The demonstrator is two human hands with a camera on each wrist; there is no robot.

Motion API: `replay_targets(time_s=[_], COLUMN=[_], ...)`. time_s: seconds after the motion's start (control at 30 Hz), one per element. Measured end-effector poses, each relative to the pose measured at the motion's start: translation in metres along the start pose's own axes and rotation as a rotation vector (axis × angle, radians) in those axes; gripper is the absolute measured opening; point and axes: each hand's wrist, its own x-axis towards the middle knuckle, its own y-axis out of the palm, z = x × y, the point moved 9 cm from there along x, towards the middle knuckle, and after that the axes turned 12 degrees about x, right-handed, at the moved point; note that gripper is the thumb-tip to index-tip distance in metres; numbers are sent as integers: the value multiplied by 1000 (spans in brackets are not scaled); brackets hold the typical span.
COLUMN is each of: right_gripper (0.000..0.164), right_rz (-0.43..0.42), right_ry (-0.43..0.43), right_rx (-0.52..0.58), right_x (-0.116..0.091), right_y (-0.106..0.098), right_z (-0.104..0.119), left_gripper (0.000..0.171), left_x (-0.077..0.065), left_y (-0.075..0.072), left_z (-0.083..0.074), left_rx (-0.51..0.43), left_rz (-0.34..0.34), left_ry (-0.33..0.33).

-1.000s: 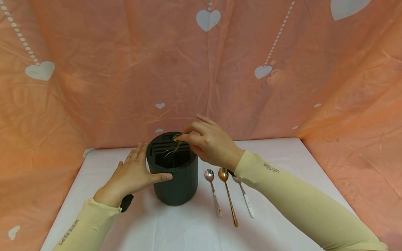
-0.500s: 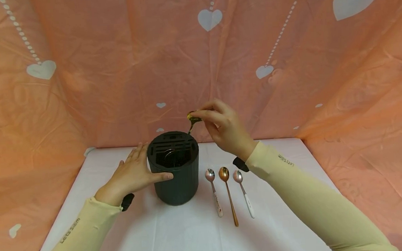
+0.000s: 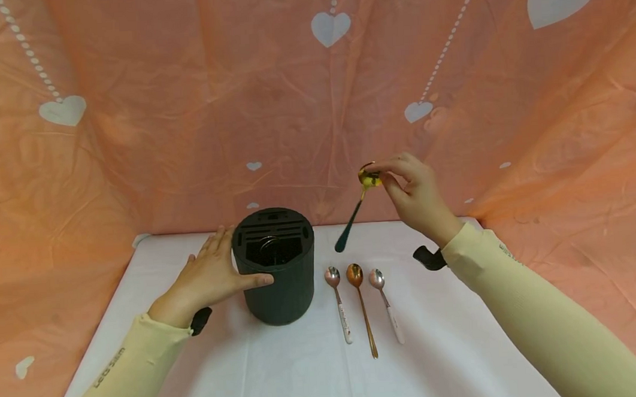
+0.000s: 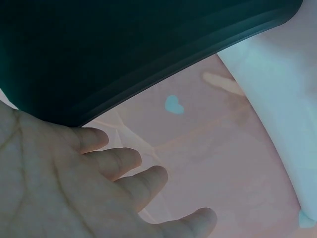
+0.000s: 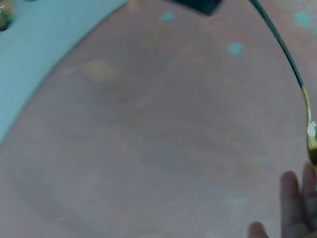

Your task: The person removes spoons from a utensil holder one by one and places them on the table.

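A dark green round utensil holder with a slotted top stands upright on the table. My left hand rests against its left side, the thumb laid across the front and the fingers straight; the left wrist view shows the open palm beside the holder's dark wall. Up in the air to the right, my right hand pinches a spoon by its gold bowl. The spoon's dark green handle hangs down and to the left, apart from the holder. In the right wrist view the spoon's handle shows at the upper right.
Three spoons lie side by side right of the holder: one with a patterned handle, a copper-coloured one and one with a white handle. The white-covered table meets an orange curtain with pale hearts behind.
My right hand has lifted the green-handled spoon up from the holder's top and carried it away to the right. My left hand has stayed against the holder.
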Motion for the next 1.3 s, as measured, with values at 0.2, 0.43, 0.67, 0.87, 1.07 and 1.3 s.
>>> replay_targets(time_s=[0.2, 0.43, 0.67, 0.87, 1.07, 1.3], right_gripper=[26, 29, 33, 40, 39, 32], right_rz=[233, 416, 517, 584, 608, 607], right_ry=[302, 474, 536, 596, 679, 670], right_rx=[-34, -62, -116, -84, -100, -174], right_x=[-51, -110, -145, -159, -171, -177], right_y=[-2, 1, 12, 32, 40, 45], right_z=[-62, -113, -148, -171, -189, -195], left_gripper=[147, 147, 146, 147, 148, 145], left_x=[0, 0, -4, -7, -7, -7], left_y=[-1, -2, -4, -9, -8, -8], left_z=[-1, -2, 0, 7, 8, 7], left_rx=[10, 8, -3, 7, 8, 10], left_rz=[-9, -10, 2, 6, 8, -3], left_ry=[10, 9, 6, -10, -15, -14])
